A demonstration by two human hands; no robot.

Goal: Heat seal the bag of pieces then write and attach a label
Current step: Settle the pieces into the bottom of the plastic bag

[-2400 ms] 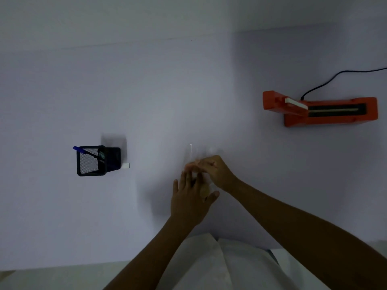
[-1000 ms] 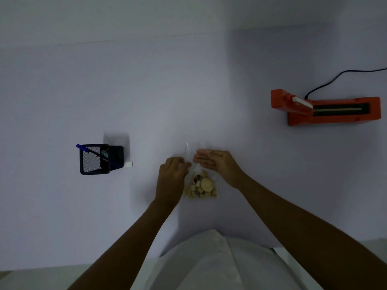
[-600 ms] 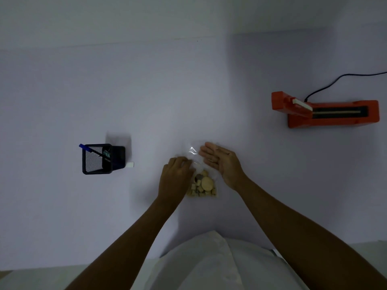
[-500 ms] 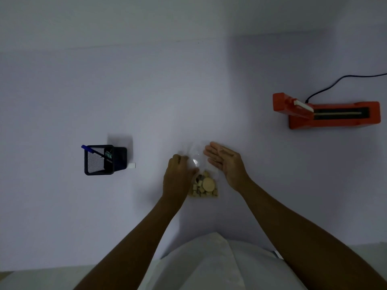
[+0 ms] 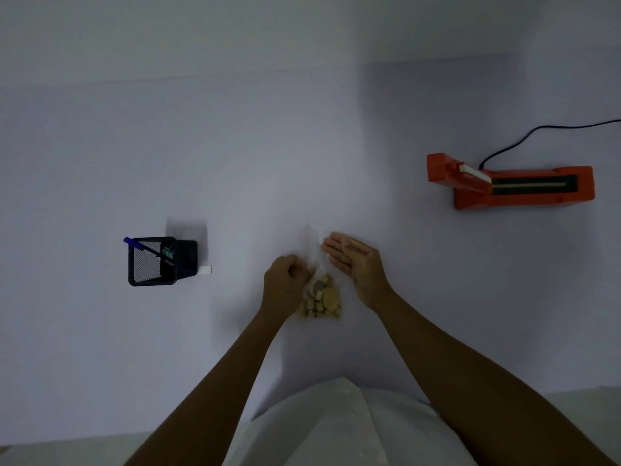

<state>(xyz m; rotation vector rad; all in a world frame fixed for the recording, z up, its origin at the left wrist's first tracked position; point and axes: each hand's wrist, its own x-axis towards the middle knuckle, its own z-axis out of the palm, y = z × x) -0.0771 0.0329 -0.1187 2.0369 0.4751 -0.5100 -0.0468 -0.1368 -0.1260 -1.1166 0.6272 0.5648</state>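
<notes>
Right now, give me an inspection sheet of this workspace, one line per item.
Surface: pale table, dimly lit, mostly bare.
Job's things: clear bag of pieces lies flat near the front edge, pieces bunched at its near end; orange heat sealer at far right with its arm raised; blue pen stands in the black mesh holder at left; small white label lies beside the holder.
Clutter: nothing seen.
Hands: left hand closed on the bag's left edge; right hand open, fingers flat by the bag's top.
Cables: black cord runs from the sealer off the right edge.
Surroundings: plain wall behind; white cloth at the near edge.
</notes>
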